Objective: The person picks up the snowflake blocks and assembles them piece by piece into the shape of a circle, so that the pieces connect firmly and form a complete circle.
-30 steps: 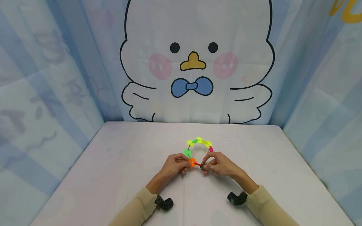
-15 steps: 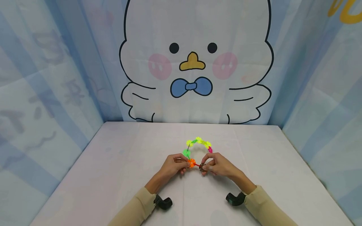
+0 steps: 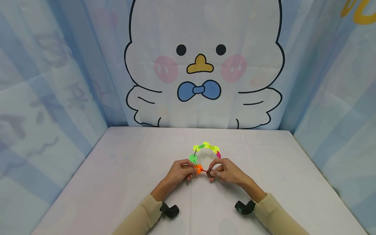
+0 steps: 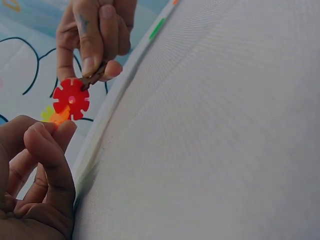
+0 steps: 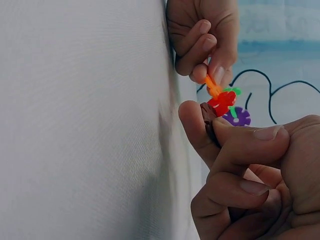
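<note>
Notched plastic snowflake discs are linked into a curved chain over the table. My left hand (image 3: 181, 170) pinches an orange disc (image 3: 199, 168) between thumb and fingertips. Opposite it, my right hand (image 3: 228, 170) pinches a brown disc (image 3: 210, 173), seen nearly edge-on in the right wrist view. A red disc (image 4: 71, 99) sits between the two, slotted to the orange one and meeting the brown one at its rim. Beyond the hands the chain arcs through a green disc (image 3: 193, 159), yellow discs (image 3: 206, 144) and a pink disc (image 3: 218, 154) by my right fingers. A purple disc (image 5: 240, 117) shows behind the red.
The white-covered table (image 3: 123, 147) spreads around both hands. A curtain (image 3: 202, 111) with a cartoon bird stands along its back edge, and blue-white curtains flank both sides. A black wrist camera (image 3: 170, 211) juts from the left cuff, another (image 3: 245, 207) from the right.
The right hand has shifted very slightly left with the brown disc, which has turned a little. Both hands keep their pinches, and the chain stays almost in place.
</note>
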{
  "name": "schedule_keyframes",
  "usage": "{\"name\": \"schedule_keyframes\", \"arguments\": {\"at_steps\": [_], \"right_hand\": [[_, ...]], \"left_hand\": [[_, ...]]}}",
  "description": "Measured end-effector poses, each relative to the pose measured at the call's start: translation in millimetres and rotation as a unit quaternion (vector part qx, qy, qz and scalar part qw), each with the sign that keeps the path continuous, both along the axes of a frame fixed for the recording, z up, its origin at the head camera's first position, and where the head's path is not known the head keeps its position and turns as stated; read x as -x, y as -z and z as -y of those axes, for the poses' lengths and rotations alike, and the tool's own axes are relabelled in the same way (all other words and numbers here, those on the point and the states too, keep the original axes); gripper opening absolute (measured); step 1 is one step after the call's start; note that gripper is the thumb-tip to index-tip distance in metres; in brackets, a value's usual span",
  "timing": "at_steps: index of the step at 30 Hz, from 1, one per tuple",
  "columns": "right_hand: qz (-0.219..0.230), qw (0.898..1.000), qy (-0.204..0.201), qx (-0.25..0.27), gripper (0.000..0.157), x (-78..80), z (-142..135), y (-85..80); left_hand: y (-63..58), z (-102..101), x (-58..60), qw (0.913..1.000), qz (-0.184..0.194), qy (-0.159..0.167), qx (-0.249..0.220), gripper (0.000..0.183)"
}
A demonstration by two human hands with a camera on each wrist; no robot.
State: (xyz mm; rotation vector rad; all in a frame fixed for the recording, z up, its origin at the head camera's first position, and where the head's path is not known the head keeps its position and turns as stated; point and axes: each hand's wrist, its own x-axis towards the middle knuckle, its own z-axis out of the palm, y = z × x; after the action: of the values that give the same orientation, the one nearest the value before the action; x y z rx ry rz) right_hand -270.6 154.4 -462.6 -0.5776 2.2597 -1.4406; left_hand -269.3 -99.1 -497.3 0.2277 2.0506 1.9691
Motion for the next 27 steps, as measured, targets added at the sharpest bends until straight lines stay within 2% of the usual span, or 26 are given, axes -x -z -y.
{"name": "schedule_keyframes", "arguments": {"at_steps": [11, 20, 24, 27], "right_hand": [[-0.007, 1.0, 0.001, -0.003, 0.013, -0.4, 1.4, -3.8], [0.008, 1.0, 0.005, -0.005, 0.014, -1.9, 2.4, -3.4], [0.009, 1.0, 0.001, -0.005, 0.015, -1.3, 1.9, -2.7], [-0.001, 1.0, 0.012, -0.024, 0.015, -1.1, 1.9, -4.2]], "left_hand": [[-0.7, 0.4, 0.4, 0.9999, -0.001, -0.002, -0.011, 0.019], [0.2, -0.7, -1.2, 0.9997, -0.015, -0.003, 0.018, 0.014], [1.1, -1.1, -1.0, 0.9998, -0.016, -0.006, 0.011, 0.015], [1.1, -2.5, -1.1, 0.9999, -0.013, -0.011, 0.001, 0.018]]}}
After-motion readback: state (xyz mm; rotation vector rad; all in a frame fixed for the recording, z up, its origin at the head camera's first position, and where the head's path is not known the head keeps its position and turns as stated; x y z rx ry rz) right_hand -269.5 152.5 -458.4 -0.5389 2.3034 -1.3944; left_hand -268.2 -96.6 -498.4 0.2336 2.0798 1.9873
